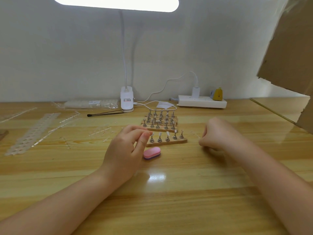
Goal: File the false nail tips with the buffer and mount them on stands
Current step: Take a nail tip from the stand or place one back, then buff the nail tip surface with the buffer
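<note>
A wooden strip [169,142] with several metal stands sits mid-table, and clear nail tips top its stands. My left hand [125,148] reaches to the leftmost stand, thumb and forefinger pinching the nail tip [152,134] there. The pink buffer [152,153] lies flat on the table just in front of the strip, beside my left thumb and untouched. My right hand [213,134] rests on the table to the right of the strip, its fingers curled into a fist with nothing visible in it. More stand strips [160,121] lie stacked behind, most of their stands bare.
A clamp lamp base [127,99] and a white power strip [201,102] stand at the back wall. A bag of nail tips [91,104], a black tool [105,114] and emptied plastic tip frames [33,133] lie to the left. Cardboard [288,48] hangs at the right.
</note>
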A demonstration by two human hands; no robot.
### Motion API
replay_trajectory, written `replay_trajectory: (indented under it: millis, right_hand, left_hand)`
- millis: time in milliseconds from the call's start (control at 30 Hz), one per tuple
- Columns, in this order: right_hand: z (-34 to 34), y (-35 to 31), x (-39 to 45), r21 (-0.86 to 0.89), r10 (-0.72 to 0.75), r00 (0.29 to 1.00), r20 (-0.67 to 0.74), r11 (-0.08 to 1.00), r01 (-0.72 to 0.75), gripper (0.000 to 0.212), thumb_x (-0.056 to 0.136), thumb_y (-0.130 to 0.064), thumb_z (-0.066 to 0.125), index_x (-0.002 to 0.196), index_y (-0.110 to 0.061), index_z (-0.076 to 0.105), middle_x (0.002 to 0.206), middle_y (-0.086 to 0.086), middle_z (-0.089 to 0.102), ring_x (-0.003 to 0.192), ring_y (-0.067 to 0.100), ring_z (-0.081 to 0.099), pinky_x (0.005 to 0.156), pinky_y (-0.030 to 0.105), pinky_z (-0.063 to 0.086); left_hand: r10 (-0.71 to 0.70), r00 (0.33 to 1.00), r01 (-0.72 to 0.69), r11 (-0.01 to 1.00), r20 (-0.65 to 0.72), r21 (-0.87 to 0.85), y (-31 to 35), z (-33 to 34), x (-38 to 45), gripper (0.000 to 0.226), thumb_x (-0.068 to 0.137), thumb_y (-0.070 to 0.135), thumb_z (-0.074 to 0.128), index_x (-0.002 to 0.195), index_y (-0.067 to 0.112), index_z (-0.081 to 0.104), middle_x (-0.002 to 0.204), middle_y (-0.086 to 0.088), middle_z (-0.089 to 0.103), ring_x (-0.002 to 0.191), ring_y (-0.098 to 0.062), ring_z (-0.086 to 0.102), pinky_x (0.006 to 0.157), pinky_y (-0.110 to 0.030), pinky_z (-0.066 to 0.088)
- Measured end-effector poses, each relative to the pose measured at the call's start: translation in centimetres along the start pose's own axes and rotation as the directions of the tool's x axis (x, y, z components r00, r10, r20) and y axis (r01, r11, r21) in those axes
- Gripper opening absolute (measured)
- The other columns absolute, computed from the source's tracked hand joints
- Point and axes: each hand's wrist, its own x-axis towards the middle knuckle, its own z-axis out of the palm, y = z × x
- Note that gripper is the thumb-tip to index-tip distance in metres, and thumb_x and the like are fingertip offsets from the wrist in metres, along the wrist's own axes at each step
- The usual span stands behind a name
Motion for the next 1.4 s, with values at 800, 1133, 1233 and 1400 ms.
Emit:
replay_trajectory:
  millis: [800,1133,1233,1400]
  right_hand:
    - [-2.2,-4.0,-3.6,0.549,-0.264,0.964,0.005,0.807,0.218,0.017,0.098,-0.013,0.049,0.084,-0.016,0.058,0.081,0.003,0.069,0.069,0.010,0.068,0.061,0.025,0.054]
    - [-2.1,-5.8,-6.4,0.380,-0.469,0.881,0.058,0.827,0.415,0.019,0.098,-0.017,0.048,0.082,-0.024,0.056,0.074,-0.007,0.067,0.064,-0.001,0.066,0.063,0.022,0.054]
    - [-2.1,-5.8,-6.4,0.400,-0.440,0.891,0.111,0.841,0.365,0.017,0.097,-0.016,0.048,0.084,-0.020,0.059,0.073,-0.006,0.069,0.063,0.000,0.067,0.064,0.024,0.055]
    - [-2.2,-5.7,-6.2,0.480,-0.396,0.897,0.196,0.836,0.265,0.017,0.098,-0.013,0.048,0.086,-0.015,0.060,0.070,-0.004,0.068,0.053,-0.002,0.063,0.050,0.013,0.048]
  left_hand:
    - [0.188,0.982,-0.174,0.953,-0.031,0.246,0.9,-0.5,-0.2,0.050,0.092,0.040,0.047,0.136,0.018,0.049,0.120,0.000,0.058,0.097,-0.016,0.060,0.081,-0.037,0.049]
    - [0.185,0.982,-0.180,0.877,0.033,0.445,0.7,-0.7,0.1,0.045,0.081,0.040,0.066,0.118,0.014,0.066,0.131,-0.013,0.054,0.099,-0.030,0.061,0.084,-0.046,0.048]
    - [0.230,0.973,-0.215,0.877,0.017,0.429,0.7,-0.7,0.1,0.042,0.077,0.032,0.075,0.115,0.015,0.068,0.128,-0.013,0.057,0.096,-0.030,0.062,0.082,-0.047,0.050]
    - [0.285,0.958,-0.261,0.884,-0.004,0.388,0.7,-0.8,0.2,0.035,0.073,0.030,0.080,0.104,0.017,0.073,0.122,-0.009,0.060,0.092,-0.027,0.063,0.081,-0.044,0.047]
